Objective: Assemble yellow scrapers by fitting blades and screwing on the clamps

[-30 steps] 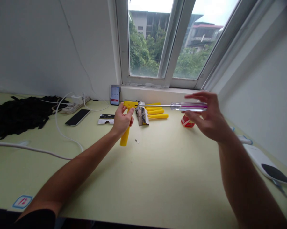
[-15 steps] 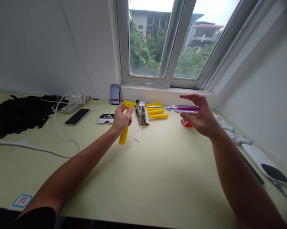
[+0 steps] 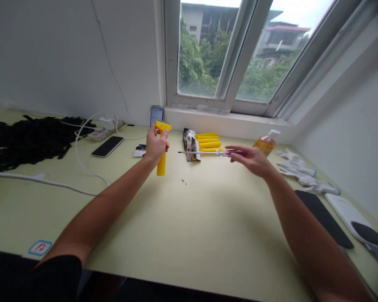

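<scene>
My left hand [image 3: 156, 144] is wrapped round a yellow T-shaped tool [image 3: 161, 168], held upright with its wide head on top. In my right hand [image 3: 251, 159] is a screwdriver [image 3: 222, 154] with a clear and purple handle, its shaft pointing left. The screwdriver's tip is apart from the yellow tool, to its right. Two small metal parts [image 3: 184, 181] lie on the table below. Behind the shaft are several yellow handles [image 3: 209, 142] beside black and white packaging [image 3: 191, 147].
A bottle [image 3: 266, 144] stands behind my right hand, with white gloves [image 3: 302, 172] and dark and white devices [image 3: 322, 218] to the right. At left are a phone [image 3: 107, 146], cables, a power strip [image 3: 105, 132] and a black heap [image 3: 34, 140]. Another phone [image 3: 156, 114] leans at the wall.
The screwdriver's tip has come away from the yellow tool's head. My right hand has moved left and closed more round the handle. The camera view has shifted, and the bottle now shows.
</scene>
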`<move>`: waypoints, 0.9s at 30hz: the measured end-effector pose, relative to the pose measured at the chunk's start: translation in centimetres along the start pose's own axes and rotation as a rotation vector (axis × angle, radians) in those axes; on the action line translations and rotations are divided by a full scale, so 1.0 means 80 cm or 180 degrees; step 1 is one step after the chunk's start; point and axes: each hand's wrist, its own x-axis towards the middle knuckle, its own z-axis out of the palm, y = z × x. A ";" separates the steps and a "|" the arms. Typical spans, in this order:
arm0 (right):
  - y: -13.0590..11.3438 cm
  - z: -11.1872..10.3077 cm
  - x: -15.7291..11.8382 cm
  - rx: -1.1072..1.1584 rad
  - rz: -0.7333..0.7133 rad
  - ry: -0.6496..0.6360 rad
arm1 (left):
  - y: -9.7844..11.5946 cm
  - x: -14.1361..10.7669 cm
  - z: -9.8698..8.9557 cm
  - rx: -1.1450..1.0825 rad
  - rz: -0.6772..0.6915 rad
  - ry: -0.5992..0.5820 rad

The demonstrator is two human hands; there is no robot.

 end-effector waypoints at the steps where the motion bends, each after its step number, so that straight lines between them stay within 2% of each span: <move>1: 0.010 0.011 0.002 -0.0220 0.0018 -0.0155 | 0.001 0.001 -0.001 -0.0053 0.0013 -0.0018; 4: 0.030 0.039 0.004 -0.0983 0.0045 -0.0639 | 0.004 -0.002 0.001 -0.0211 0.0018 -0.0172; 8: 0.032 0.058 0.000 -0.1724 0.0054 -0.1179 | 0.010 -0.009 0.005 -0.0449 -0.0176 -0.0406; 10: 0.022 0.068 -0.003 -0.1924 -0.0072 -0.1120 | 0.014 -0.012 0.006 -0.0584 -0.0335 -0.0476; 12: 0.007 0.085 -0.006 -0.2008 -0.0399 -0.0897 | 0.018 -0.014 0.007 -0.0722 -0.0490 -0.0573; 14: -0.011 0.110 -0.011 -0.1977 -0.0793 -0.0752 | 0.020 -0.015 0.007 -0.0867 -0.0658 -0.0702; 16: -0.025 0.140 -0.017 -0.1842 -0.0958 -0.0851 | 0.020 -0.017 0.008 -0.0992 -0.0844 -0.0802; 19: -0.033 0.176 -0.023 -0.1704 -0.0892 -0.0949 | 0.018 -0.019 0.008 -0.1084 -0.1055 -0.0933; 21: -0.033 0.190 -0.024 -0.1635 -0.0793 -0.0914 | 0.016 -0.020 0.008 -0.1070 -0.1124 -0.1051; 27: -0.034 0.193 -0.023 -0.1452 -0.0599 -0.0823 | 0.010 -0.020 0.007 -0.1098 -0.1235 -0.1448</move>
